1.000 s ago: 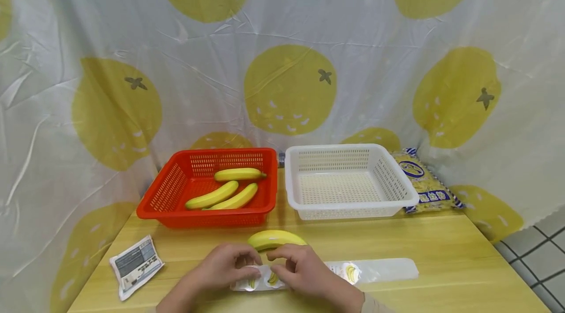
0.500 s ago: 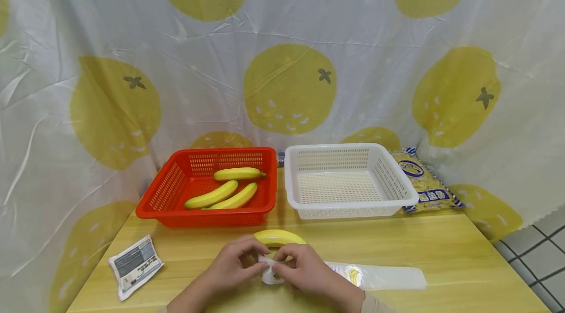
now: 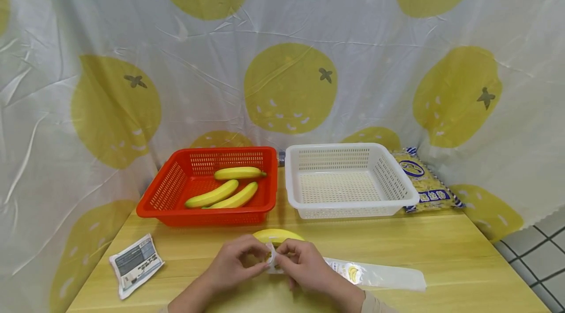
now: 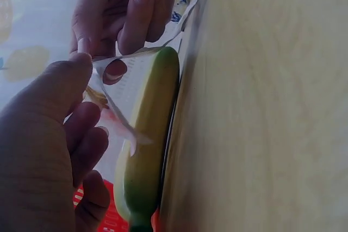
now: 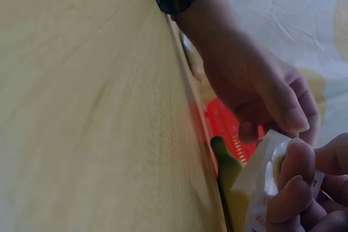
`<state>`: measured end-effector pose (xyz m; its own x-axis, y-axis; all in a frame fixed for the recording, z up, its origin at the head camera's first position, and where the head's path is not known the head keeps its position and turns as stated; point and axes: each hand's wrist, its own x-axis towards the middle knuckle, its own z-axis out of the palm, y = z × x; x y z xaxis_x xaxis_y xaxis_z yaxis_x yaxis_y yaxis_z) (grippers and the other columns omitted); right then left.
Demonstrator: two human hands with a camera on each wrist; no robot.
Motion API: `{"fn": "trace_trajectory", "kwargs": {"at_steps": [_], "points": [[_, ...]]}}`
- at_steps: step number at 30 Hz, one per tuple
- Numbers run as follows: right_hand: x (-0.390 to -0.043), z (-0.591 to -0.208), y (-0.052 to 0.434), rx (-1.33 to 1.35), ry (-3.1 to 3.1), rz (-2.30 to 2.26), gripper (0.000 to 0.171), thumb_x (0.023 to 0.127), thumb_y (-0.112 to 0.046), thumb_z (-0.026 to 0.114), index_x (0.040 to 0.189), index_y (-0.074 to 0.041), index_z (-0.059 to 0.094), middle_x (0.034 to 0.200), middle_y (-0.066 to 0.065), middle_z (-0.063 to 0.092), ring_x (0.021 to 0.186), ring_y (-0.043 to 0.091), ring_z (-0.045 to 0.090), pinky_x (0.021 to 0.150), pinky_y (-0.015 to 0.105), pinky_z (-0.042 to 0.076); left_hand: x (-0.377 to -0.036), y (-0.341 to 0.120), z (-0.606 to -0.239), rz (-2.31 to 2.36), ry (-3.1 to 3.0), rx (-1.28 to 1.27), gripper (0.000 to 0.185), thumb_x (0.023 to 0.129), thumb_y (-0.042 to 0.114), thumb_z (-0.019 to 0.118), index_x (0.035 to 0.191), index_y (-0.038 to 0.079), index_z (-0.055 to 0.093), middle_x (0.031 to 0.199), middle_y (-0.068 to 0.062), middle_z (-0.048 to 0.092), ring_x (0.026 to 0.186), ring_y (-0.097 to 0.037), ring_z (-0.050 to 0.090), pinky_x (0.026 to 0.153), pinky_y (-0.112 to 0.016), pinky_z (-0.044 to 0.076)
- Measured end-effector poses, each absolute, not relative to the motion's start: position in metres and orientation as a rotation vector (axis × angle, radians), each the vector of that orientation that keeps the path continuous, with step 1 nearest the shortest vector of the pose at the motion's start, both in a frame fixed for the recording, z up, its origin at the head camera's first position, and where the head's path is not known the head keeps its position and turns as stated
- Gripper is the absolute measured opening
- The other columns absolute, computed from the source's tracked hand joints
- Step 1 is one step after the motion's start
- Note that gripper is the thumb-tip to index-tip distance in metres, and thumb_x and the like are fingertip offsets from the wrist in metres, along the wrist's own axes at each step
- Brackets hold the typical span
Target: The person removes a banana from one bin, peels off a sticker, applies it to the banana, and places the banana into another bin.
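Note:
In the head view my left hand (image 3: pixel 234 260) and right hand (image 3: pixel 304 265) meet at the front middle of the table. Between their fingertips a strip of banana stickers (image 3: pixel 388 277) is bent up, its pale tail trailing right over the wood. Both hands pinch the bent end. From the left wrist, a flap of the sticker strip (image 4: pixel 120 120) hangs under the touching fingertips. A yellow banana (image 3: pixel 278 235) lies just beyond the fingers. The right wrist view shows white strip (image 5: pixel 261 188) with print under the right fingers; whether a sticker is lifted off it, I cannot tell.
A red basket (image 3: pixel 207 218) with 3 bananas (image 3: pixel 238 173) stands at the back left, beside a white basket (image 3: pixel 353 203). A yellow printed bag (image 3: pixel 425 183) leans at the back right. A small white packet (image 3: pixel 137 266) lies at left.
The strip's end lay flat with stickers facing up, then was folded up between the fingertips. The left hand has moved slightly right; the strip's tail has shifted a little right and down.

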<state>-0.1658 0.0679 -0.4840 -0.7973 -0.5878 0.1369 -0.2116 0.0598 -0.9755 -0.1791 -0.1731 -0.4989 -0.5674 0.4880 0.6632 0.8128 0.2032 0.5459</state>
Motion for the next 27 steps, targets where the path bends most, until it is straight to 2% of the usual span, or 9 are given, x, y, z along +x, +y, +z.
{"fn": "trace_trajectory", "kwargs": {"at_steps": [6,13,18,21,25,27], "points": [[-0.1663,-0.4856,0.0683,-0.81,2.031,-1.808,0.017,0.103,-0.022,0.063,0.104,-0.006,0.067,0.073,0.031,0.068,0.042,0.004,0.053,0.041,0.017,0.042,-0.1764,-0.1699,-0.4991,-1.278,-2.185,-1.197,0.025,0.086,0.012,0.085,0.106,0.022,0.074,0.09,0.007,0.072,0.078,-0.009,0.065,0.061,-0.017,0.05],[-0.166,-0.4845,0.0689,-0.814,2.026,-1.801,0.017,0.103,-0.022,0.064,0.105,-0.006,0.067,0.08,0.028,0.073,0.042,0.004,0.053,0.042,0.016,0.041,-0.1775,-0.17,-0.5018,-1.295,-2.184,-1.184,0.02,0.089,0.011,0.081,0.104,0.024,0.075,0.086,0.011,0.071,0.075,0.001,0.059,0.055,-0.014,0.043],[-0.1646,-0.4833,0.0686,-0.81,2.031,-1.79,0.017,0.104,-0.022,0.063,0.105,-0.006,0.068,0.07,0.032,0.067,0.042,0.004,0.052,0.042,0.016,0.04,-0.1773,-0.1704,-0.5009,-1.278,-2.182,-1.185,0.019,0.091,0.009,0.079,0.103,0.024,0.076,0.085,0.011,0.07,0.072,0.002,0.055,0.056,-0.011,0.041],[-0.1636,-0.4818,0.0683,-0.802,2.039,-1.789,0.017,0.103,-0.023,0.064,0.104,-0.006,0.068,0.072,0.029,0.068,0.042,0.004,0.053,0.041,0.016,0.039,-0.1771,-0.1702,-0.5003,-1.271,-2.172,-1.191,0.019,0.091,0.007,0.078,0.102,0.023,0.076,0.085,0.011,0.07,0.072,0.003,0.054,0.056,-0.01,0.04],[-0.1639,-0.4819,0.0684,-0.78,2.053,-1.787,0.017,0.101,-0.024,0.067,0.102,-0.007,0.068,0.081,0.019,0.074,0.042,0.004,0.053,0.04,0.016,0.039,-0.1769,-0.1702,-0.4999,-1.268,-2.159,-1.191,0.021,0.091,0.005,0.078,0.1,0.023,0.075,0.085,0.011,0.07,0.072,0.003,0.054,0.055,-0.011,0.041],[-0.1645,-0.483,0.0687,-0.77,2.059,-1.781,0.017,0.1,-0.025,0.068,0.101,-0.008,0.068,0.079,0.018,0.074,0.042,0.004,0.053,0.04,0.017,0.04,-0.1769,-0.1703,-0.4995,-1.271,-2.158,-1.185,0.021,0.091,0.005,0.077,0.1,0.023,0.075,0.085,0.011,0.07,0.072,0.003,0.054,0.055,-0.012,0.041]]}}
